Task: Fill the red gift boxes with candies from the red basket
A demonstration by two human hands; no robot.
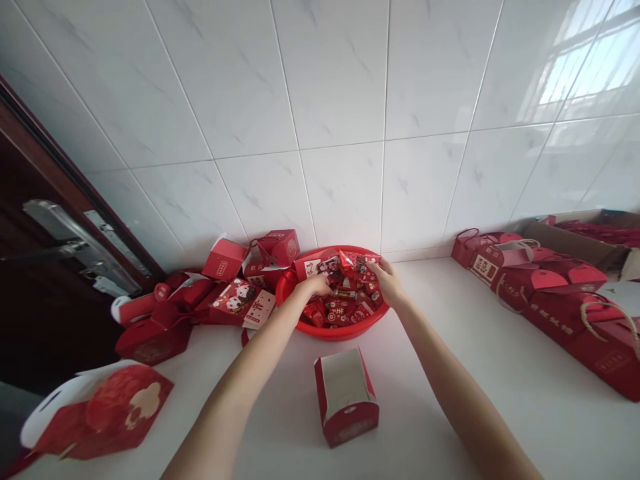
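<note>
Head view: right hand (384, 279) pinches foil packet (358, 260), plastic basin (340, 333) 2 o'clock. Can't tell left hand (317, 287) grip. Likely picking; next needs clean lift.

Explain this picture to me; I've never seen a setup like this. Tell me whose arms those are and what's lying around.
There is no machine here: the bare arms belong to the person wearing the camera on their head, looking forward and down. On the white surface sits a red plastic basin of red-wrapped packets. The left hand reaches among them; its hold is hidden. The right hand is at a shiny red packet, though its grip is unclear. An open red gift box stands nearer; more red boxes lie left and right.
</note>
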